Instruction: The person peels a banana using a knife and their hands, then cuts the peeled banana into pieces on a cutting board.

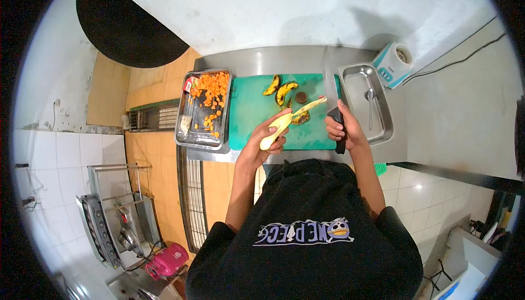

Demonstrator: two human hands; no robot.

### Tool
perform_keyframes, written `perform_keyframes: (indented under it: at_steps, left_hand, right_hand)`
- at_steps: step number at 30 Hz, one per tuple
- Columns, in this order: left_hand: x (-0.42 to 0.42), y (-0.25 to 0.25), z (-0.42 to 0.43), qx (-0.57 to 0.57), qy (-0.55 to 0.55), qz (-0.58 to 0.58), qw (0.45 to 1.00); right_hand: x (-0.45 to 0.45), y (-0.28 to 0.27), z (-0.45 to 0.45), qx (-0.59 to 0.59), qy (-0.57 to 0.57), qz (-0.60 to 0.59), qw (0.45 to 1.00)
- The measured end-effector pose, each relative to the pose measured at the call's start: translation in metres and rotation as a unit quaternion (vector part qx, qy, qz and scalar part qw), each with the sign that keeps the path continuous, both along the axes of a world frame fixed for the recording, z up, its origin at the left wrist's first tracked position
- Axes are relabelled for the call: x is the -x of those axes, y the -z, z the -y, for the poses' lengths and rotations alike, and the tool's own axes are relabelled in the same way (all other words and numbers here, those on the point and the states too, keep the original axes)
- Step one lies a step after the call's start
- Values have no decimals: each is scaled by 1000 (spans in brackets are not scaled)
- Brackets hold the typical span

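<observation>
My left hand point(269, 138) is wrapped around a pale yellow banana point(277, 131) above the cutting board's near edge. From its far end a strip of peel point(311, 105) stretches to the right, close to the knife. In my right hand point(347, 127) is the black handle of a knife point(331, 78), its blade pointing up and away from me. Beneath both hands lies a green cutting board point(249, 106). Dark-spotted yellow banana peels point(285, 91) rest on it, with more peel partly hidden behind the strip. A small brown round thing point(301, 97) sits beside them.
Left of the board stands a metal tray point(188, 136) with chopped orange pieces point(215, 88), a red packet and a pale item. To the right is a steel sink point(386, 127) holding a spoon point(370, 108). A white-and-teal appliance point(392, 67) stands behind it, against the wall.
</observation>
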State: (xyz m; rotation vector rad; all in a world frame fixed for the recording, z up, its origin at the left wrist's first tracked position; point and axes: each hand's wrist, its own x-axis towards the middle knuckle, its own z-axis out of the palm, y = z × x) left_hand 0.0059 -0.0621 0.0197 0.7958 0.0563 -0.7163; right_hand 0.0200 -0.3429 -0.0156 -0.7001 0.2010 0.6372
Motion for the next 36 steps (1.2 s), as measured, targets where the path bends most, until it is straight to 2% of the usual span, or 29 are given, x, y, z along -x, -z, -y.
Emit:
perform_keyframes:
  at_steps: [8,12,14,16,18,19,20,21,23,26,28,29,31,33,35,36]
  left_hand:
    - [5,7,-7,7,17,13,1000]
    - [8,9,-23,95,7,18,995]
    - [8,4,-28,116,-14,25,993]
    - [3,2,-29,14,-77,17,997]
    - [-1,7,-27,-24,-83,22,996]
    - [-2,7,-22,-178,-94,60,978]
    - [-4,8,-19,-327,-103,98,934]
    - [-4,20,-21,-356,-94,145,919]
    - [-2,26,-19,-339,-92,128,928]
    - [3,27,-14,-327,-92,97,936]
    - [6,32,-14,-346,-87,101,929]
    - [7,34,-14,-347,-87,103,928]
    - [8,39,-13,-344,-94,89,930]
    - [9,44,-15,-338,-94,92,932]
    - [6,44,-12,-330,-94,92,935]
    - [6,41,-9,-315,-118,53,940]
  right_hand:
    - [-2,4,-2,-14,14,4,1000]
    - [-6,16,10,-14,67,-12,998]
    - [-7,21,15,67,58,9,996]
    - [-5,22,12,95,47,29,994]
    - [-3,-4,-13,236,49,63,968]
    - [-5,0,-18,276,30,86,957]
    - [-7,0,-22,276,35,87,957]
    - [-10,0,-26,288,10,137,948]
    - [-16,-3,-35,284,-7,201,937]
    - [-20,-14,-48,259,12,204,944]
    - [-26,9,-51,261,8,203,944]
    - [-30,35,-47,296,-58,192,934]
    - [-31,66,-42,331,-120,183,918]
    - [-19,74,-41,421,-191,166,871]
    - [-11,76,-36,409,-179,157,881]
    - [-8,76,-33,396,-172,146,890]
